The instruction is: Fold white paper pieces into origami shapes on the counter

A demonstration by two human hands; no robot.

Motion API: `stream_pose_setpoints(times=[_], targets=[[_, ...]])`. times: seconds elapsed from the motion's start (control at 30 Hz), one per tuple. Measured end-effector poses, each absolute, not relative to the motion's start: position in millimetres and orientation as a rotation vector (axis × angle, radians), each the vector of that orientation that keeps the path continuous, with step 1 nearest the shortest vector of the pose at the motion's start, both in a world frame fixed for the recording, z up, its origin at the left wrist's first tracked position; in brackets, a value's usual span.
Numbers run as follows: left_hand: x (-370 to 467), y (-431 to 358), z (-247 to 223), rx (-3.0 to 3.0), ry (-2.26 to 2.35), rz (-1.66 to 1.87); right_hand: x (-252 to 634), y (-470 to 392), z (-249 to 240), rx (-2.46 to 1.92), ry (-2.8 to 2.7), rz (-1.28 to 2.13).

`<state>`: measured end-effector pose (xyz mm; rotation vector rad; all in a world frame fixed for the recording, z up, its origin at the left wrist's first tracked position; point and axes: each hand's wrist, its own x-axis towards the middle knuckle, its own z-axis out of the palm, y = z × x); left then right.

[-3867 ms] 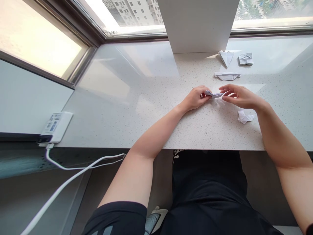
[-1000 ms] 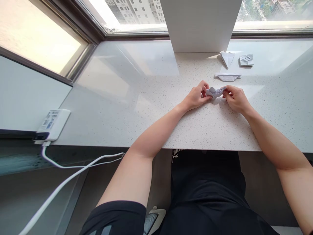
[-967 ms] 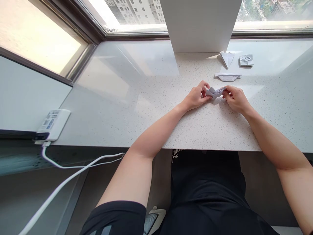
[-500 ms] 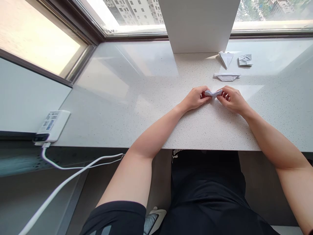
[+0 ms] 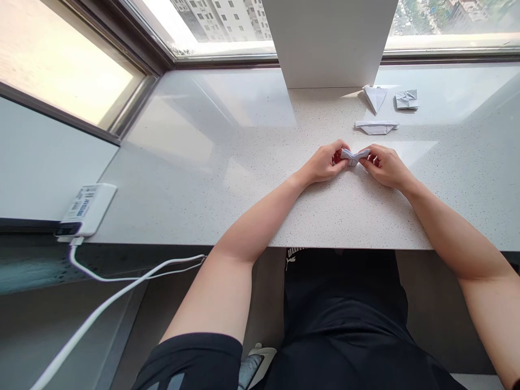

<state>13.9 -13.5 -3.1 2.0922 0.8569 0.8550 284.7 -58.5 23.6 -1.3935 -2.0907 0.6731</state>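
A small piece of folded white paper (image 5: 354,157), dipped in the middle like a bow, is held just over the speckled white counter (image 5: 244,206). My left hand (image 5: 328,161) pinches its left end between thumb and fingers. Its right end is gripped the same way by my right hand (image 5: 382,164). Beyond my hands lie three other folded papers: a long boat-like one (image 5: 377,128), a triangular one (image 5: 376,98) and a squarish one (image 5: 407,99). The fingertips behind the held paper are partly hidden.
A grey-white pillar (image 5: 331,43) stands at the counter's back between windows. At the far left, a white power bank (image 5: 91,208) sits on the counter's edge, with a white cable (image 5: 101,311) hanging down from it.
The held paper has tilted slightly, so a little more of its lower front face shows. Both hands stay almost in place with their pinch kept.
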Motion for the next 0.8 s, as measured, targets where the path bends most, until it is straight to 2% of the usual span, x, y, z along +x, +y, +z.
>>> stream_pose_setpoints(times=[0.8], targets=[[15.2,-16.7,0.2,2.134,0.866,0.845,286.0,-58.1,22.2,-1.414,-2.083,0.669]])
